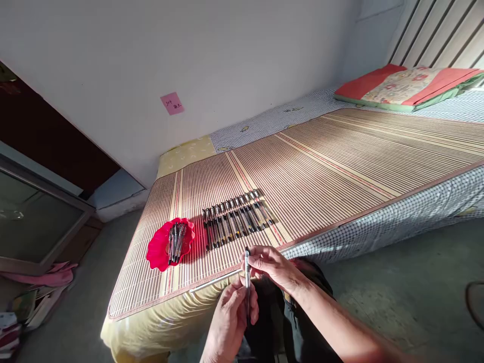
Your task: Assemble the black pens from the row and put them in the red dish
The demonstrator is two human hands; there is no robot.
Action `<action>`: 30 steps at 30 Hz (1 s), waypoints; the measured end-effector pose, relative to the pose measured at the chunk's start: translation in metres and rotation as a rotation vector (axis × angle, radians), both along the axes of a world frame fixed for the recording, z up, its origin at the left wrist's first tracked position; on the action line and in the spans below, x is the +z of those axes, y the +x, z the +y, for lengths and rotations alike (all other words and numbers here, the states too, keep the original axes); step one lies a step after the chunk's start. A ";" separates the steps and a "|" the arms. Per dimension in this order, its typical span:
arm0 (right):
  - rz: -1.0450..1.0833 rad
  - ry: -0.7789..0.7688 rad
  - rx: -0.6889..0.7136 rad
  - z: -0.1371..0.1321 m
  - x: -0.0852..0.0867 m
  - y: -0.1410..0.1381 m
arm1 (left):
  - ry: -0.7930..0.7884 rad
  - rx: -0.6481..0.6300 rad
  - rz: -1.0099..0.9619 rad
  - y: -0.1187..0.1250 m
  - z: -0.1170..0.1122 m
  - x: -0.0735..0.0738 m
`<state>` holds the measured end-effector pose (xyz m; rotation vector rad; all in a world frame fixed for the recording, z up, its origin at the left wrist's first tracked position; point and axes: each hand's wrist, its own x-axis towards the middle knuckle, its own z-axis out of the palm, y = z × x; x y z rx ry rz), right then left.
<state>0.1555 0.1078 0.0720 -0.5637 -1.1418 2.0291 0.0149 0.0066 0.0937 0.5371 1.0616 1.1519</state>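
Upright between my hands is a slim clear pen [247, 275] with a black top end. My left hand [234, 305] wraps its fingers round the lower part of the pen. Higher up, my right hand [266, 264] pinches the pen near its black end. Beyond them on the bamboo mat [321, 186] lies a row of several pens [236, 219], side by side and spaced apart. Left of the row, a red scalloped dish [157, 249] holds a bunch of more pens [176, 242].
The mat covers a bed with a checked sheet [340, 247] and a yellow cloth [174, 320] at the front. A folded red and floral quilt [408, 85] lies at the far right. A pink note [172, 103] is stuck on the wall. A glass-paned cabinet [34, 217] stands at left.
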 end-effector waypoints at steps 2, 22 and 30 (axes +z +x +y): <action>0.012 -0.014 -0.026 -0.002 0.000 0.002 | 0.013 0.040 0.057 0.004 0.004 0.000; -0.510 0.180 -0.612 0.124 0.023 0.090 | -0.140 0.123 0.159 0.003 -0.009 -0.036; -0.928 0.238 -0.588 0.239 0.008 0.047 | -0.078 0.084 0.147 0.000 -0.004 -0.052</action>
